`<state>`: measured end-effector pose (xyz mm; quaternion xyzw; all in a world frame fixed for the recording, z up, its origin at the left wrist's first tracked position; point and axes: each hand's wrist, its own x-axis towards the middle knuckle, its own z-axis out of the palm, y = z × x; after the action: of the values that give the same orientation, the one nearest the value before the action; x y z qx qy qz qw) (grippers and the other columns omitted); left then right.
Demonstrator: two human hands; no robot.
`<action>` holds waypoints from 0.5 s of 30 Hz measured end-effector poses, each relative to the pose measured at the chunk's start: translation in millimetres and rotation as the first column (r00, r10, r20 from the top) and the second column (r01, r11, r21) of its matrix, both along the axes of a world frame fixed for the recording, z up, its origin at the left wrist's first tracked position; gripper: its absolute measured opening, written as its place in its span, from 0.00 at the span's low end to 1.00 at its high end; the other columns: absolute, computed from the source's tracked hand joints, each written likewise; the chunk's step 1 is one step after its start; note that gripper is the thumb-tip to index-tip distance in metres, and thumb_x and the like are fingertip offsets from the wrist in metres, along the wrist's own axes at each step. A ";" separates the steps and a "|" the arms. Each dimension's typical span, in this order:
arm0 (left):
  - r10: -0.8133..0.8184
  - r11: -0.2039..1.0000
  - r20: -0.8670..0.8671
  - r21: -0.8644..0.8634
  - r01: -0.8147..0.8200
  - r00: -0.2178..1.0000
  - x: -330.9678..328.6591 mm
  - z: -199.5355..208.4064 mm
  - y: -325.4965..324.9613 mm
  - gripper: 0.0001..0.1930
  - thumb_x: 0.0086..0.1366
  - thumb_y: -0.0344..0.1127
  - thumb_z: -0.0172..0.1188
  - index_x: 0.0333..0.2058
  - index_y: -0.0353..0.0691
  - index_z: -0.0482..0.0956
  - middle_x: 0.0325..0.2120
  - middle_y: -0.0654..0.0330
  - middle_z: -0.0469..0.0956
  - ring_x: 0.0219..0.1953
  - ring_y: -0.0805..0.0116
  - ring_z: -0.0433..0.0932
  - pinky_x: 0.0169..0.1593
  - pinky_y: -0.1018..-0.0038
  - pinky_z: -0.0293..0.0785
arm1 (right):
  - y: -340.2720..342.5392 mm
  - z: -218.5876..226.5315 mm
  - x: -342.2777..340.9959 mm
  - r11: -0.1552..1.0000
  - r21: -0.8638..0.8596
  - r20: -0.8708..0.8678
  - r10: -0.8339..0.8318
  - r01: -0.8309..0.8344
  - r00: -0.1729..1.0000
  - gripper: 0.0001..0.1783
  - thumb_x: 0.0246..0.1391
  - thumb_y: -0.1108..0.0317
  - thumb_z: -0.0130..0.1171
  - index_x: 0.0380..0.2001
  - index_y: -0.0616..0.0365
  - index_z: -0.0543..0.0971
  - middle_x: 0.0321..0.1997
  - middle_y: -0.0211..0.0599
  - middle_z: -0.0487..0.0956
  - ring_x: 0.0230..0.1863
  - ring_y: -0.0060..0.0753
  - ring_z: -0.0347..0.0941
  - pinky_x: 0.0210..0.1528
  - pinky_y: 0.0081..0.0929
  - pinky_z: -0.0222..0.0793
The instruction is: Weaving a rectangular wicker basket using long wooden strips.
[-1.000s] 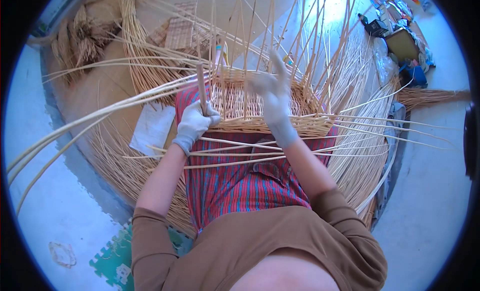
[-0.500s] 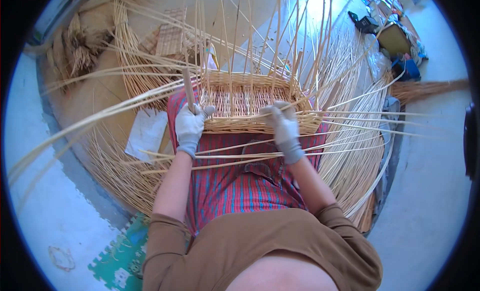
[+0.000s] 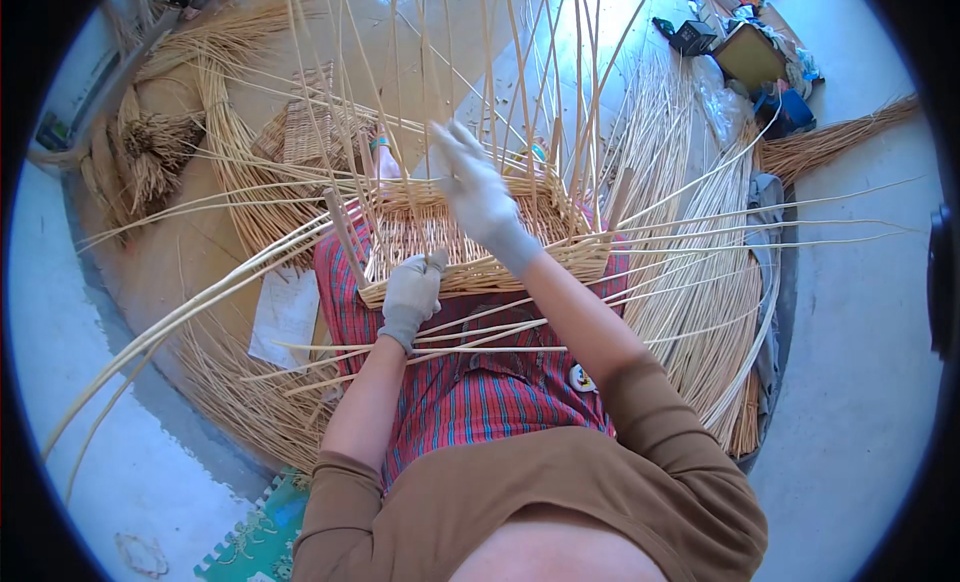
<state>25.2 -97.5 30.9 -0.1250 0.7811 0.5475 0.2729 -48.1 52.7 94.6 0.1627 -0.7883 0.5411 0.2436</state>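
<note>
A half-woven wicker basket (image 3: 500, 272) rests across my lap on a red striped apron (image 3: 480, 412), long pale stakes rising from its walls. My left hand (image 3: 415, 292), in a white and grey glove, is closed at the near wall's top edge, thumb uppermost. My right hand (image 3: 475, 187), gloved alike, is lifted above the basket's inside among the upright stakes. Its fingers are stretched out and slightly blurred; no held rod can be made out there. A thick wooden post (image 3: 345, 237) stands at the near left corner and another (image 3: 622, 194) at the right.
Loose willow rods (image 3: 690, 282) spread over the floor on the right. Tied bundles (image 3: 160, 147) and a woven piece (image 3: 300, 117) lie at the far left. Long weavers (image 3: 220, 282) stick out sideways. A paper sheet (image 3: 285, 317) lies left of my lap, boxes and bags (image 3: 750, 62) far right.
My left hand has left the corner post and moved right along the near wall. My right hand has risen from the near edge, up and leftward. The basket sits farther left in view, slightly tilted.
</note>
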 end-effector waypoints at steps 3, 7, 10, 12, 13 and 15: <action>0.034 0.999 -0.028 0.018 -0.033 0.999 0.0 -4.5 -1.0 0.24 0.69 0.56 0.59 0.34 0.36 0.80 0.12 0.60 0.75 0.11 0.73 0.73 0.15 0.75 0.67 | 6.6 -6.4 -2.0 0.981 0.168 -0.074 -0.088 0.100 0.993 0.37 0.59 0.77 0.55 0.71 0.48 0.60 0.51 0.42 0.80 0.43 0.31 0.79 0.49 0.27 0.76; 0.071 0.991 0.003 0.116 -0.071 0.997 -4.4 -12.9 1.0 0.20 0.65 0.52 0.65 0.34 0.37 0.80 0.12 0.62 0.73 0.09 0.75 0.70 0.11 0.77 0.65 | 61.9 -36.5 97.7 0.761 -0.614 0.319 -0.003 0.209 0.948 0.17 0.73 0.64 0.43 0.62 0.52 0.62 0.32 0.35 0.78 0.35 0.28 0.78 0.44 0.31 0.79; 0.074 0.985 -0.021 0.155 -0.070 0.997 0.0 -9.9 1.7 0.18 0.64 0.48 0.68 0.33 0.37 0.80 0.13 0.64 0.74 0.08 0.75 0.69 0.11 0.78 0.64 | 66.2 -49.7 141.6 0.828 -0.553 0.138 -0.022 0.096 0.990 0.12 0.75 0.61 0.38 0.52 0.54 0.66 0.29 0.37 0.75 0.34 0.30 0.77 0.46 0.34 0.77; 0.208 0.965 -0.128 0.192 -0.182 0.970 6.2 -0.8 6.8 0.13 0.65 0.39 0.67 0.41 0.35 0.78 0.17 0.65 0.74 0.13 0.77 0.72 0.14 0.78 0.66 | 72.7 -54.7 141.7 0.911 -0.409 -0.029 0.051 -0.058 0.998 0.10 0.74 0.65 0.41 0.50 0.58 0.66 0.28 0.34 0.73 0.34 0.31 0.77 0.46 0.34 0.76; 0.279 0.941 -0.160 0.241 -0.237 0.947 9.9 4.4 13.7 0.14 0.66 0.35 0.66 0.45 0.35 0.77 0.20 0.64 0.75 0.15 0.78 0.73 0.16 0.79 0.68 | 82.6 -58.1 137.8 0.847 -0.518 0.147 -0.047 0.117 0.988 0.08 0.73 0.66 0.45 0.49 0.58 0.66 0.29 0.33 0.74 0.33 0.29 0.76 0.42 0.31 0.78; 0.164 0.964 -0.770 -0.009 -0.267 0.616 10.3 16.5 26.8 0.19 0.66 0.31 0.65 0.53 0.36 0.72 0.28 0.60 0.77 0.19 0.73 0.75 0.26 0.76 0.75 | 115.6 -64.8 127.1 0.727 -0.448 0.489 -0.289 0.521 0.823 0.11 0.65 0.73 0.56 0.48 0.55 0.69 0.38 0.37 0.82 0.37 0.29 0.81 0.33 0.24 0.78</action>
<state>35.5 -70.6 47.4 0.0079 0.8341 0.5285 -0.1579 79.0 168.3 29.8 -0.2062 -0.6402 0.7018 0.2348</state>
